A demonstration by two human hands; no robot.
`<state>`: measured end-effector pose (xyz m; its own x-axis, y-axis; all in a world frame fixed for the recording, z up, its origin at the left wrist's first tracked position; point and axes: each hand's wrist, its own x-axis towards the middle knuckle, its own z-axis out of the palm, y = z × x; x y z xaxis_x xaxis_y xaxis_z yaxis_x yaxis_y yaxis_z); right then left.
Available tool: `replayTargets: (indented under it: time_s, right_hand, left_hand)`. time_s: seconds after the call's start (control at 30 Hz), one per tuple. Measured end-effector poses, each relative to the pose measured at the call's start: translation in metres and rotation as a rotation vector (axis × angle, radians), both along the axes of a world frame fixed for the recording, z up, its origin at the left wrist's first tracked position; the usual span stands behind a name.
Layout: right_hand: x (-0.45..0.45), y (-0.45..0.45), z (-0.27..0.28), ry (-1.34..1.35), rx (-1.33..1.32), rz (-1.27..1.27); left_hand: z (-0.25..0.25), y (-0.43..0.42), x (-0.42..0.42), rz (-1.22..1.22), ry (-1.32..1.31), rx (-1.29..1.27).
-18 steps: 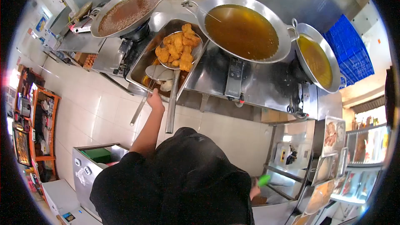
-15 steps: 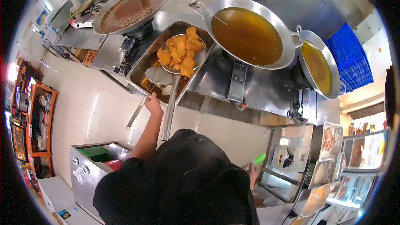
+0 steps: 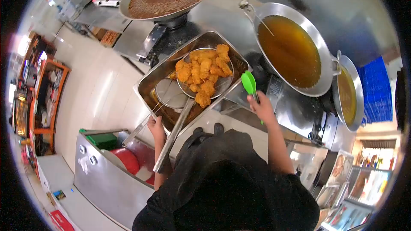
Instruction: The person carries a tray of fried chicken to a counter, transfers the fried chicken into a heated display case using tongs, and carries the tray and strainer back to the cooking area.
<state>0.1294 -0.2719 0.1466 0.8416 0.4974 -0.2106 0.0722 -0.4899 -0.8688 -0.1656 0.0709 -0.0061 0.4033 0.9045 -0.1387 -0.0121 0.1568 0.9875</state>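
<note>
A: Right hand?
B: Right hand, right of centre in frame. Fingers closed round the dark handle of a green-headed utensil. Head points up and slightly left, at the tray's right corner. Can't tell if it touches the rim.

A: Left?
B: Left hand, left of centre, at the tray's near edge. Fingers curled in, right by the small strainer's handle. Can't tell if they grip handle, rim or both.

A: Where's the food?
B: Fried pieces, golden-brown, heaped in the large strainer, middle of frame. Lowest piece hangs over the strainer rim, next to its handle.

A: Strainers?
B: Large one sits within the metal tray, handle running down-left past the tray edge. Small strainer is just left of it, its handle also out over the near edge, lower left.

A: Surroundings?
B: Three woks of liquid. Brown wok, frothy surface, upper left of centre. Amber wok, upper right. Yellow wok, far right, near a blue crate. Steel cabinet lower left, red bowl in its open top.
</note>
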Motion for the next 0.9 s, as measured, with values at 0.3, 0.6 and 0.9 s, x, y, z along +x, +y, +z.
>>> replayTargets:
  time_s: [0.3,0.6,0.9]
  right_hand:
    - [0.147,0.139,-0.034,-0.029,-0.002,0.357]
    - [0.195,0.195,-0.061,-0.133,-0.329,0.571]
    - [0.202,0.202,-0.088,-0.182,-0.176,0.61]
  left_hand:
    - [0.012,-0.013,-0.094,0.209,0.113,0.052]
    - [0.029,-0.038,-0.091,0.25,0.127,-0.037]
    - [0.028,-0.023,-0.08,0.322,-0.031,-0.023]
